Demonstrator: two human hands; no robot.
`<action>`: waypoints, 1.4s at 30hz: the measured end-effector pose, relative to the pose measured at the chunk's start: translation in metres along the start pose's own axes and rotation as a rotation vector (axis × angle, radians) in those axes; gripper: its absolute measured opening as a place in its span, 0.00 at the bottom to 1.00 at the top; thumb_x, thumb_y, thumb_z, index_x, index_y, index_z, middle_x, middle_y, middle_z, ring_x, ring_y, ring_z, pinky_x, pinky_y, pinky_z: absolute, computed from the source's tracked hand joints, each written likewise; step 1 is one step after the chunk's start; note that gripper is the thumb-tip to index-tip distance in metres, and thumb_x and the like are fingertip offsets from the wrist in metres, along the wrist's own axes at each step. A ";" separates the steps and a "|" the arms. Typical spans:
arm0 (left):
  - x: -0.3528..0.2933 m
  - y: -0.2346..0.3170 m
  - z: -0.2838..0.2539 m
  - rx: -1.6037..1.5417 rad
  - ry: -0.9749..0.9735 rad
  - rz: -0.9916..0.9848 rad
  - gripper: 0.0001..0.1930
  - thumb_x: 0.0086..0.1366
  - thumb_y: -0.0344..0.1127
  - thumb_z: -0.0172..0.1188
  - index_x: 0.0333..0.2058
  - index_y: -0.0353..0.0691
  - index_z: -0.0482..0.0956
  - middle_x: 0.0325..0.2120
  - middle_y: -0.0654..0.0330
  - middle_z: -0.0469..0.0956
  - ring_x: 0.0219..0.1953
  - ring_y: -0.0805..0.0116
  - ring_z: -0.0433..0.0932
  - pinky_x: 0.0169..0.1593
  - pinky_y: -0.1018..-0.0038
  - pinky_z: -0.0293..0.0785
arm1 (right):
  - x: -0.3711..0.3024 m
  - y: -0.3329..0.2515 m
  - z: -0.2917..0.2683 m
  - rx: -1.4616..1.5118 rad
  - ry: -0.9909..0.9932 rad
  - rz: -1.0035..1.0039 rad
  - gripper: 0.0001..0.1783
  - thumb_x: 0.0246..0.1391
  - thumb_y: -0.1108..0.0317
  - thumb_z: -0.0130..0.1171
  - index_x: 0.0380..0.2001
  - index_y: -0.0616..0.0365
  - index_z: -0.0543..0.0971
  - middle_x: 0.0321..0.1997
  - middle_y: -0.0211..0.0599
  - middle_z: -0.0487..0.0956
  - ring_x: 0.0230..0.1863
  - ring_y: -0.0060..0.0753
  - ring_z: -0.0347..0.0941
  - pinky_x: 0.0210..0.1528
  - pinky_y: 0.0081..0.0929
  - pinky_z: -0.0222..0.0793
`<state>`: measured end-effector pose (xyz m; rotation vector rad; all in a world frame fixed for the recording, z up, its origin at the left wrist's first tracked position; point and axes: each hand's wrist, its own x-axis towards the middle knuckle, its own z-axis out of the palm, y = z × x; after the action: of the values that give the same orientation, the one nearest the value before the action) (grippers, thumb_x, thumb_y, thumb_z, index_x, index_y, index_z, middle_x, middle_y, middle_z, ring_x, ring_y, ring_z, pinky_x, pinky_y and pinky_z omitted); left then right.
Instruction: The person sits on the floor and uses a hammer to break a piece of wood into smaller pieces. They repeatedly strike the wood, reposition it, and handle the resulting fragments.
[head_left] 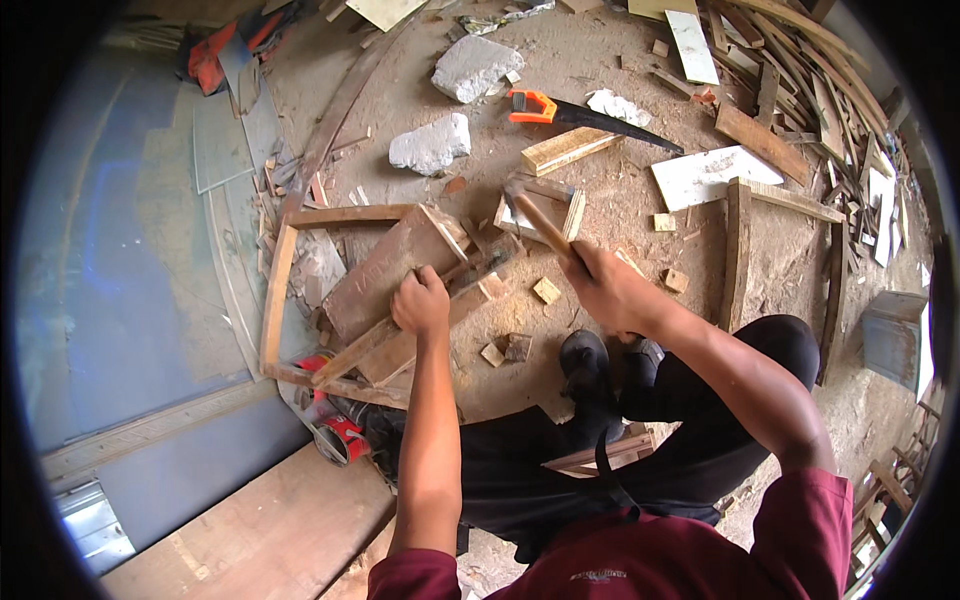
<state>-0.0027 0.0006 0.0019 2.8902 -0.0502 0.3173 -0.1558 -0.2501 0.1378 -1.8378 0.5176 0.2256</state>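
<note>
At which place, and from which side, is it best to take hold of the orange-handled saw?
Probably by its orange handle, coming from the left: the saw lies with the handle at its left end, while the dark blade tapers away to the right, so this approach should avoid the blade.

Frame (pixel 275 285) left, saw (pixel 610 122) beyond hammer (pixel 541 222); passable floor (pixel 703 245) right

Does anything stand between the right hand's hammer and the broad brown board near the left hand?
Nothing visible stands between the hammer in the right hand and the board; relative heights are unclear.
</note>
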 end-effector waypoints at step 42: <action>0.028 0.019 0.000 -0.031 -0.105 -0.233 0.31 0.67 0.60 0.46 0.26 0.37 0.86 0.28 0.42 0.82 0.34 0.41 0.82 0.42 0.53 0.75 | 0.021 -0.001 -0.040 0.676 0.005 0.159 0.26 0.73 0.48 0.39 0.55 0.61 0.66 0.22 0.25 0.62 0.15 0.17 0.59 0.15 0.23 0.60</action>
<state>0.0230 -0.0177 0.0124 2.8412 0.2588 0.1215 -0.1407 -0.2921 0.1430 -1.1421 0.6501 0.1296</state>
